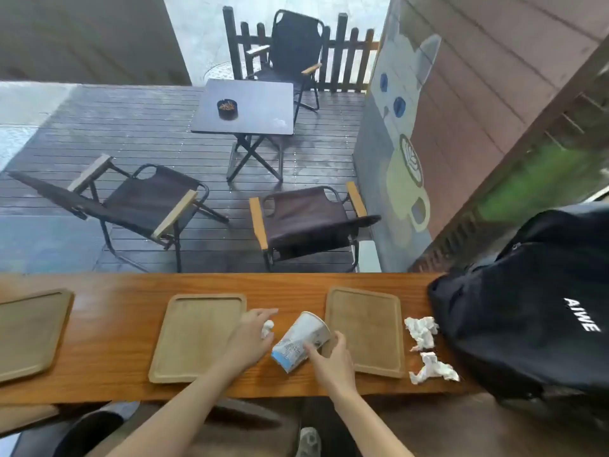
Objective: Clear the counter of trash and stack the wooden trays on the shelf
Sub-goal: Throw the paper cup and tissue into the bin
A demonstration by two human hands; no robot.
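Observation:
Three wooden trays lie flat on the wooden counter (131,285): a left tray (29,331), a middle tray (194,338) and a right tray (369,328). Between the middle and right trays a white paper cup (298,341) lies tilted, and my right hand (329,361) holds it by its side. My left hand (250,338) is closed around a small crumpled white tissue (267,328) at the middle tray's right edge. Two crumpled napkins lie right of the right tray, one napkin (421,331) farther back and another napkin (431,372) near the front edge.
A black backpack (534,308) stands on the counter's right end, touching the napkin area. Beyond the counter is a deck with three folding chairs and a small table (260,103) holding an ashtray. A painted wall panel stands at right.

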